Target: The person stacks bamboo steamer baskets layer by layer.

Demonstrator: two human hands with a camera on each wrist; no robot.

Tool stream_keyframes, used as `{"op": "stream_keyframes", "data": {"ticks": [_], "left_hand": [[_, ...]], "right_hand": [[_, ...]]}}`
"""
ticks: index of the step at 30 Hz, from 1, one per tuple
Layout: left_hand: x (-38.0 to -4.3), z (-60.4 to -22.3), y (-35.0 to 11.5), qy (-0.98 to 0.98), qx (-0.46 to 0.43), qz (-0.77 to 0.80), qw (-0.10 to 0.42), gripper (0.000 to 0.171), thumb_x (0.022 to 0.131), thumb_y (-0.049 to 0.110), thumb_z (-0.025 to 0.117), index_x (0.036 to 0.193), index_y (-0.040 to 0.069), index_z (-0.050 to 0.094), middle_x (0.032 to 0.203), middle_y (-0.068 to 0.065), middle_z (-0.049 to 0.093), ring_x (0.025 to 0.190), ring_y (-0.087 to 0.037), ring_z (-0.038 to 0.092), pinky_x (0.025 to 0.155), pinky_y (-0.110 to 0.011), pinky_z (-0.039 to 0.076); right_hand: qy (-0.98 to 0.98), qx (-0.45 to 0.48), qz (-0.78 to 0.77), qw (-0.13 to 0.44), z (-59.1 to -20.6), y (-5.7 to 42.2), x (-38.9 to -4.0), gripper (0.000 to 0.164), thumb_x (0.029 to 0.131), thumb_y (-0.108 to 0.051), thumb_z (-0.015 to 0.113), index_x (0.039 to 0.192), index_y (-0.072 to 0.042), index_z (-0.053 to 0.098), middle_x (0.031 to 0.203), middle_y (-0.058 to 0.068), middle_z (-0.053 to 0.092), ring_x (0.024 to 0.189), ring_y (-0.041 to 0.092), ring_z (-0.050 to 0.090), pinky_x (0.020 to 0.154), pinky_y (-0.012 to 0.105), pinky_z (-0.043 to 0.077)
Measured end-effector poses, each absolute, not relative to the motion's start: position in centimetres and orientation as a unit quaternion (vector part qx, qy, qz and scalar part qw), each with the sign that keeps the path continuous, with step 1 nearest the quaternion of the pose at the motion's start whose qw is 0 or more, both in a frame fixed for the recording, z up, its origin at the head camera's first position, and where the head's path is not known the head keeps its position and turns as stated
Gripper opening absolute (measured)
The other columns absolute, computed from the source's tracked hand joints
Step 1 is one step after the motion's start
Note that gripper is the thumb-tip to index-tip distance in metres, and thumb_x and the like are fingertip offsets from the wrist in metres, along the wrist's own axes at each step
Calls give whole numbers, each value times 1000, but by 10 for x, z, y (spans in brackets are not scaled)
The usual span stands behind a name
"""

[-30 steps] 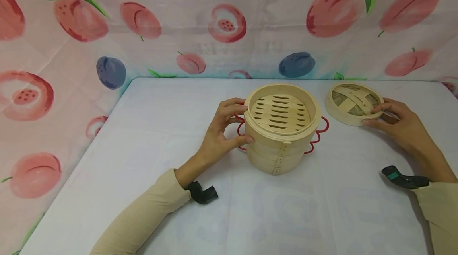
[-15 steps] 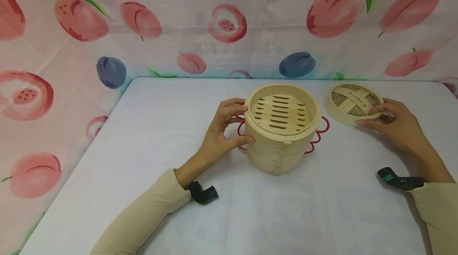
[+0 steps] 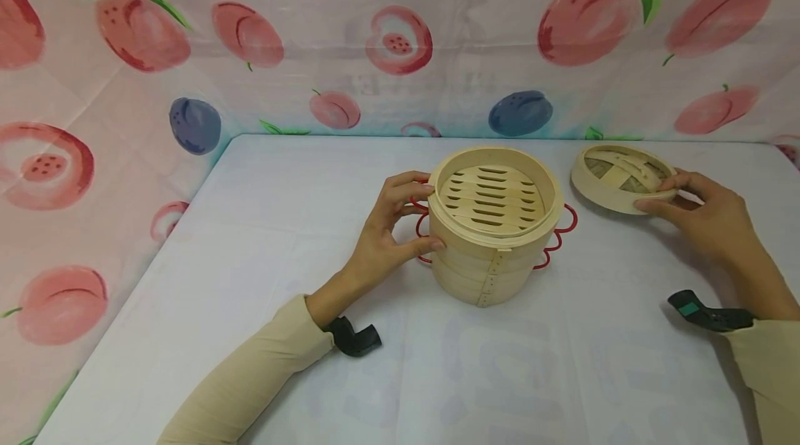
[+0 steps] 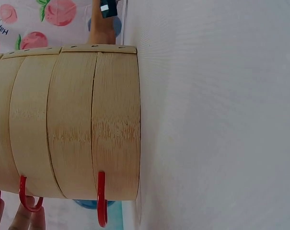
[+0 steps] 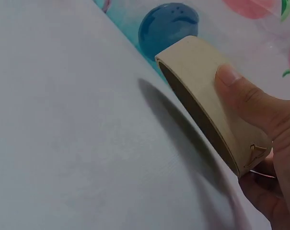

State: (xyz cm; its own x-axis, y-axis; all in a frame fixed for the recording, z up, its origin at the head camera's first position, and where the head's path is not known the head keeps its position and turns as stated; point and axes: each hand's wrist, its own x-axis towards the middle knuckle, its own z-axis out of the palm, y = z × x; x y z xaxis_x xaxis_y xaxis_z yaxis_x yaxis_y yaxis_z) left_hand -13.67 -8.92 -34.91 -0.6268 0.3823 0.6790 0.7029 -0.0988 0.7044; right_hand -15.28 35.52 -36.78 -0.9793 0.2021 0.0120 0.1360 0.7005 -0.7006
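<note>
A bamboo steamer (image 3: 481,268) of stacked tiers stands upright on the table, uncovered, its slotted floor (image 3: 490,200) showing at the top. Red loop handles (image 3: 567,219) stick out on both sides. My left hand (image 3: 384,226) grips the steamer's left side, thumb on the near wall and fingers near the rim; its fingertips (image 4: 27,218) show by a red loop in the left wrist view. To the right, my right hand (image 3: 715,216) pinches the woven bamboo lid (image 3: 603,196) by its near right edge. Tilted, the lid (image 5: 197,81) hangs above its shadow in the right wrist view.
A white cloth covers the table (image 3: 300,174), whose back edge meets a fruit-print curtain (image 3: 450,70). Black curved devices sit at both wrists, the left device (image 3: 355,337) beside the sleeve and the right device (image 3: 709,311) over the table.
My right hand has lifted the lid's near side off the table and tilted it, after its fingers shifted slightly along the rim. My left hand and the steamer have stayed put.
</note>
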Motion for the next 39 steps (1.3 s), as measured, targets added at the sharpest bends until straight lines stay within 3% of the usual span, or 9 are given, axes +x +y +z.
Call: {"op": "stream_keyframes", "data": {"ticks": [2, 4, 7, 10, 15, 19, 24, 32, 39], "left_hand": [[-136, -349, -89, -658, -413, -616, 131, 63, 81, 39, 75, 130, 14, 44, 135, -16, 38, 127, -32, 40, 90, -46, 48], [-136, -348, -89, -657, -414, -616, 131, 63, 81, 39, 75, 130, 14, 43, 135, -17, 38, 127, -32, 40, 90, -46, 48], [-137, -349, -89, -656, -415, -616, 131, 63, 81, 39, 75, 130, 14, 43, 135, -17, 38, 127, -32, 40, 90, -46, 48], [-137, -349, -89, -656, -415, -616, 131, 63, 81, 39, 74, 130, 14, 43, 135, -17, 38, 127, -32, 40, 90, -46, 48], [-137, -350, -89, -656, -417, -615, 131, 64, 81, 39, 74, 130, 12, 42, 135, -17, 38, 126, -32, 40, 89, -46, 48], [-137, -350, -89, -658, -415, -614, 132, 64, 81, 39, 75, 129, 12, 43, 135, -17, 38, 127, -32, 40, 89, -46, 48], [-138, -350, -89, -658, -414, -615, 133, 63, 81, 39, 75, 129, 13, 43, 135, -17, 38, 127, -32, 39, 90, -46, 48], [-137, -349, -89, -655, -416, -616, 133, 64, 81, 39, 75, 129, 11, 43, 135, -17, 38, 127, -32, 40, 89, -45, 48], [-137, -348, -89, -657, -416, -615, 133, 64, 81, 40, 75, 128, 10, 42, 135, -17, 38, 127, -32, 39, 89, -45, 48]], "right_hand": [[-918, -80, 384, 54, -364, 356, -152, 45, 85, -46, 69, 109, -13, 50, 156, 12, 20, 132, 37, 37, 97, 13, 38], [-912, -63, 398, 78, -360, 355, -151, 37, 87, -39, 69, 106, -15, 50, 152, 5, 31, 131, 21, 40, 82, 1, 37], [-898, -36, 423, 113, -354, 353, -148, 26, 89, -28, 69, 103, -17, 51, 135, -4, 45, 119, 3, 43, 78, -1, 38], [-888, -25, 441, 128, -346, 349, -145, 22, 89, -22, 69, 101, -18, 51, 118, -9, 47, 103, -3, 46, 74, -1, 39], [-885, -17, 444, 139, -330, 340, -143, 21, 90, -19, 68, 102, -20, 51, 120, -5, 45, 91, -4, 48, 71, -1, 39], [-887, -8, 438, 145, -319, 332, -140, 21, 92, -17, 66, 104, -22, 50, 127, 3, 44, 89, -5, 49, 70, 0, 39], [-888, 11, 431, 159, -308, 321, -136, 25, 91, -13, 66, 106, -24, 49, 128, 3, 44, 89, -4, 50, 71, 1, 40], [-877, 46, 437, 193, -294, 306, -130, 29, 88, -5, 68, 106, -19, 50, 126, -3, 46, 101, 2, 47, 79, 2, 40], [-852, 96, 469, 213, -280, 293, -123, 29, 84, 7, 67, 103, -9, 53, 133, 2, 46, 109, 10, 47, 81, 4, 42]]}}
